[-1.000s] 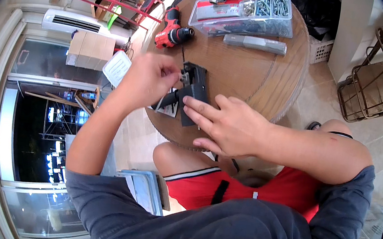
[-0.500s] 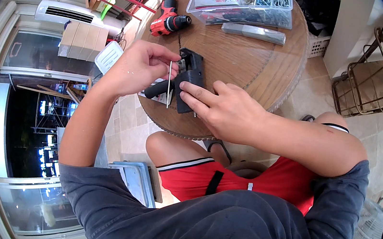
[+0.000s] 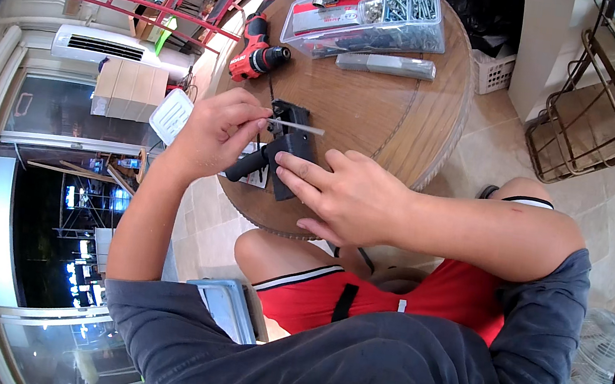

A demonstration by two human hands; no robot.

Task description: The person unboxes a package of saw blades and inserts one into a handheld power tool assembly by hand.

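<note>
A black bracket (image 3: 296, 146) with a round black tube (image 3: 248, 165) at its side lies near the table's left edge. My left hand (image 3: 216, 133) is closed, thumb and fingertips pinching the end of a thin silver hex key (image 3: 300, 127) at the bracket's upper part. The key's long arm points right across the bracket; its other end is hidden at my fingertips. My right hand (image 3: 346, 197) grips the bracket's lower part, index and middle fingers pressed on top of it. How the thumb bears on it is hard to see.
On the round wooden table (image 3: 379, 116), a red and black cordless drill (image 3: 258, 49) lies beyond my left hand. Farther back stands a clear plastic box (image 3: 369, 17) of screws, with a flat grey packet (image 3: 386, 65) before it. A metal rack (image 3: 591, 105) stands at right.
The hex key has swung from pointing toward me to pointing right. My left hand has turned with it, while the right keeps its hold on the bracket. The whole view has shifted slightly.
</note>
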